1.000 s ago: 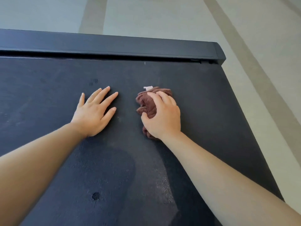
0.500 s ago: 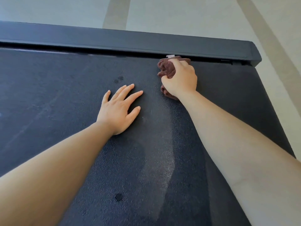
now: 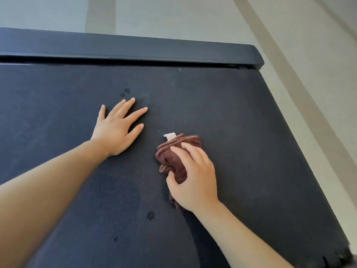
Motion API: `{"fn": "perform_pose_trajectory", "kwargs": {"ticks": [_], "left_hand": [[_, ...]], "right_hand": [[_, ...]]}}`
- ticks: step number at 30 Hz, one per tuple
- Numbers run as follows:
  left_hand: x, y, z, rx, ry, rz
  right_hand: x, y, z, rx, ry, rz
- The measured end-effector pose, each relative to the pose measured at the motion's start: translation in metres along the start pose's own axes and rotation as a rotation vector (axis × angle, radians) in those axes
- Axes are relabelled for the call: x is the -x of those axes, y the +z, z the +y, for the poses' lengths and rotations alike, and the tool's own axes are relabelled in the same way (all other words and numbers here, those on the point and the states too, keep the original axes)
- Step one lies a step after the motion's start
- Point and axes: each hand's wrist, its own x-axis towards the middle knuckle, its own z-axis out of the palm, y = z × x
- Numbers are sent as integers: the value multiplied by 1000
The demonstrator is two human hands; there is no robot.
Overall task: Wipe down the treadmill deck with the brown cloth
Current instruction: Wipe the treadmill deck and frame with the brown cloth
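The black textured treadmill deck (image 3: 241,122) fills most of the view. A bunched brown cloth (image 3: 173,157) with a small white tag lies on it right of centre. My right hand (image 3: 193,180) grips the cloth from the near side, thumb and fingers curled over it, and covers its near part. To the cloth's left, my left hand (image 3: 117,128) lies flat on the deck with fingers spread, apart from the cloth.
A raised black end rail (image 3: 135,49) runs across the deck's far edge. The deck's right edge (image 3: 301,151) drops to pale floor with tan stripes (image 3: 289,74). Dark damp spots (image 3: 124,91) and a wet patch (image 3: 116,194) mark the deck.
My right hand has drawn the cloth back from the far rail toward me across the deck. My left hand stays flat in the same spot.
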Motion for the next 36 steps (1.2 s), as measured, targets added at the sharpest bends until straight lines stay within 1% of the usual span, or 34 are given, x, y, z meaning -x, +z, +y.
{"fn": "perform_pose_trajectory", "kwargs": {"ticks": [2,5,7,10,13,18,21,25,29,36], "left_hand": [[2,1,0,-21,-20,20],[1,2,1,-24,-139,38],[2,2,0,-32,-169,36],[1,2,0,-40,-158,37],[0,4,-1,-58,-174,47],[-3,3,0,-65,-197,50],[-3,3,1,-66,-202,37],[-3,1,1,-39,-195,48],[-5,4,-2,-21,-175,82],[-4,6,-4,6,-148,110]], "right_hand": [[-30,5,-7,7,57,4],[-78,15,-14,21,133,31],[-103,21,-17,22,148,59],[-137,28,-11,-1,136,107],[-172,33,-6,-32,95,119],[-238,36,-2,-42,67,71],[-260,38,-1,-51,65,42],[-259,37,0,-26,47,35],[-235,32,0,2,7,16],[-128,27,-13,1,-2,15]]}}
